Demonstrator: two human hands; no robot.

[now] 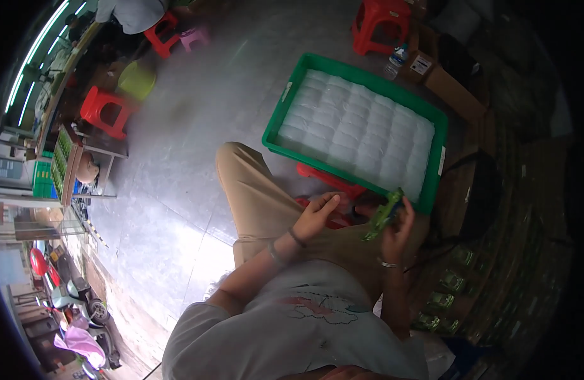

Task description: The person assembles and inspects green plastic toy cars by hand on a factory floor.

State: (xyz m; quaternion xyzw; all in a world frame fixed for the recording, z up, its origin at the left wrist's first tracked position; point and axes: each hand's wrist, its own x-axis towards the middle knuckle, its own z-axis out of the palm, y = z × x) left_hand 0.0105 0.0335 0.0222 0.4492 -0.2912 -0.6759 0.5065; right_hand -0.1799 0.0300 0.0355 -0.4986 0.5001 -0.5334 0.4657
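My right hand [398, 229] grips a green, see-through plastic piece with a dark part on it, perhaps a toy vehicle [383, 218]. It is held over my lap, at the near edge of a green tray [284, 107]. To its left is my left hand [314, 217], apart from the piece, with the thumb and fingers drawn together; whatever they may hold is too small to make out. White, soft-looking bundles [355, 123] lie in rows inside the tray. A red stool [330, 180] shows under the tray's near side.
Similar green pieces [452, 280] lie in rows on my right. Cardboard boxes [453, 88] and a clear bottle [395, 62] stand beyond the tray, near a red stool [380, 28]. Far left are another red stool [106, 111], a workbench with a seated person [130, 14], and a scooter [83, 297].
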